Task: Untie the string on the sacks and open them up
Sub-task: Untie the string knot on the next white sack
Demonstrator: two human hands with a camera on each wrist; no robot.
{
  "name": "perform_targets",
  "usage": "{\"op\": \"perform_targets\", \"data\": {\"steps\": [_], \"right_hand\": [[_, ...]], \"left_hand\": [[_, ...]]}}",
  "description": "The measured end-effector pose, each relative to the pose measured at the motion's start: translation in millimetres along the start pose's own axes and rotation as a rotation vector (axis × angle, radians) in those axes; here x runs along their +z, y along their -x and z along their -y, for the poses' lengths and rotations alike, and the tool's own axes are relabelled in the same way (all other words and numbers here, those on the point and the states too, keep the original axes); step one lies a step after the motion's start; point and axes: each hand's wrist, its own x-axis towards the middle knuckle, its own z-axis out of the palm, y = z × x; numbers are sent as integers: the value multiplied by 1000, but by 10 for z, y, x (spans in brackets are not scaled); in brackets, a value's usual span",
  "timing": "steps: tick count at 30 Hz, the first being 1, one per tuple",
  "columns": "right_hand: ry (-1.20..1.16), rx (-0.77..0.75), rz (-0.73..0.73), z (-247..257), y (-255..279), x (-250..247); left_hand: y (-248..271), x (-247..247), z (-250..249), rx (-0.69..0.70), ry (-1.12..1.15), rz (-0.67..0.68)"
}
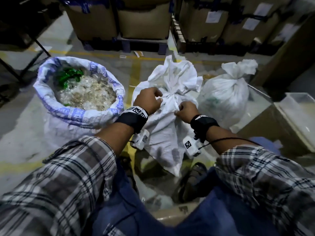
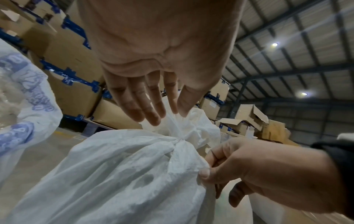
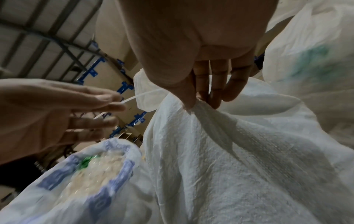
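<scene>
Middle sack [image 1: 163,120]: white woven plastic, crinkled, neck gathered and tied, loose top flaring toward 12 o'clock. String [image 3: 147,94]: thin flat white strip, pinched between thumb and forefinger of left hand [image 1: 147,99] at 9 o'clock of knot. Right hand [image 1: 185,111]: fingers clamped on fabric fold just below knot. Open sack [image 1: 80,92] at 9 o'clock: blue-printed rolled rim, clear plastic scraps inside. Tied sack [image 1: 225,97] at 3 o'clock. Cardboard boxes [image 1: 144,19] at 12 o'clock.

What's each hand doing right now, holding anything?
Left hand: pinching the string at the middle sack's tied neck.
Right hand: pinching a fold of the same sack's fabric, just below the knot.
</scene>
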Motion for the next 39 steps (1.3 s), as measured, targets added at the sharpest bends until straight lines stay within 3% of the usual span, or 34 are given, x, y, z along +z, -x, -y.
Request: {"op": "perform_targets", "data": {"steps": [7,14,18,21,28,34,39], "right_hand": [[94,-44,102,-135,579,-139],[183,-141,196,-248,762,-264],[119,-269,56,-147,627,-526],[38,-283,11,-145,524,-682],[-46,-312,1,-40,368,-466],[-100,-185,-13,-75,310,-441],[-142,-78,8,-128,255,-432]], "left_hand": [[150,231,-141,208,-235,135],[130,404,-166,257,-124,153],[107,521,-42,254,-72,130],[110,569,49,253,-24,106],[108,594,138,250,63,81],[101,609,67,110,125,25],[142,602,-6,123,80,25]]}}
